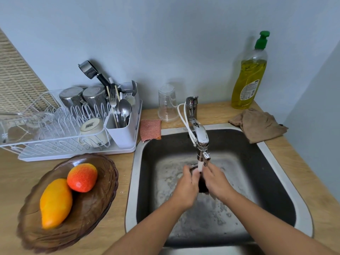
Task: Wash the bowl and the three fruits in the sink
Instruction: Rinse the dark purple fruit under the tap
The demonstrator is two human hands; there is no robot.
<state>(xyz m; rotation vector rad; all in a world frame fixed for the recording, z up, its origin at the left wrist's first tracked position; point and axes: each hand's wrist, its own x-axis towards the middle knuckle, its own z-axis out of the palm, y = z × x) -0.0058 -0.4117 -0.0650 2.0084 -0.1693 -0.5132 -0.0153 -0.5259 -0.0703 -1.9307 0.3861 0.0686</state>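
Steel sink point(281, 162) at 3 o'clock on the table point(114, 208). Both forearms reach in from 6 o'clock, converging under the faucet point(199, 137). Left hand point(185, 188) and right hand point(216, 181) cup a dark fruit point(202, 183) between them, fingers wrapped, water running onto it. Brown glass bowl point(103, 196) sits at 9 o'clock on the table, holding an orange mango point(55, 201) and a red-orange fruit point(82, 177), touching.

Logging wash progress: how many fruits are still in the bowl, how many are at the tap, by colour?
Yellow-orange, in the brown bowl: 1
Red-orange, in the bowl: 1
Dark, between left hand and right hand under the tap: 1
Total: 3
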